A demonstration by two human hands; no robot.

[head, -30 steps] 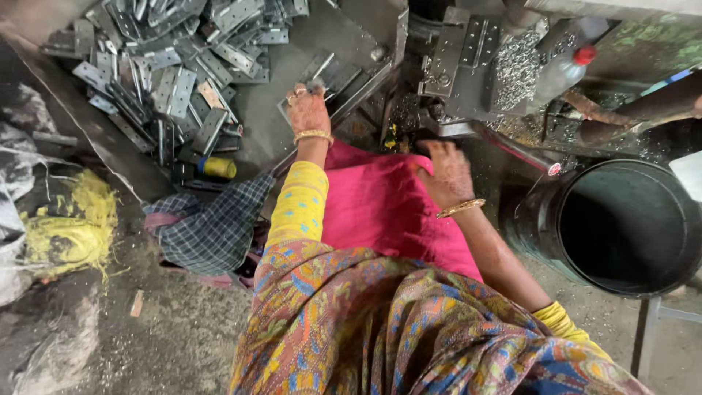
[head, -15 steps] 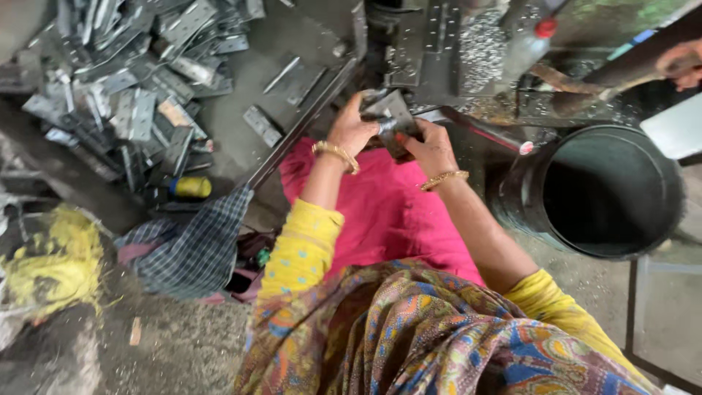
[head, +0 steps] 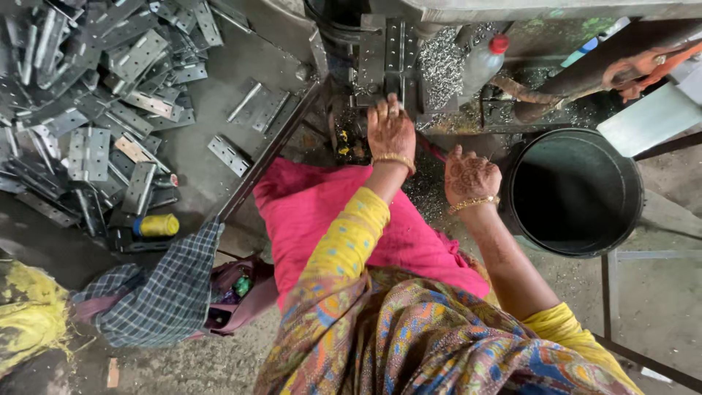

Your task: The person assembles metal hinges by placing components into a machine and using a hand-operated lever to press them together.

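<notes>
we take the dark machine block at the top of the view as our landmark. our left hand rests just below it, fingers bent down over something at the block's lower edge; whether they pinch a metal piece we cannot tell, since the palm hides what lies under them. our right hand hangs lower and to the right of the block, fingers loosely curled and empty as far as we can see, close to the black bucket, which stands to the block's lower right, probably kept there within easy reach. left of the block a heap of flat hinge plates spreads over the grey sheet, with a few loose ones nearer the block. metal shavings lie just right of it, beside a plastic bottle with a red cap. a pink cloth covers our lap below the block, likely against the swarf.
</notes>
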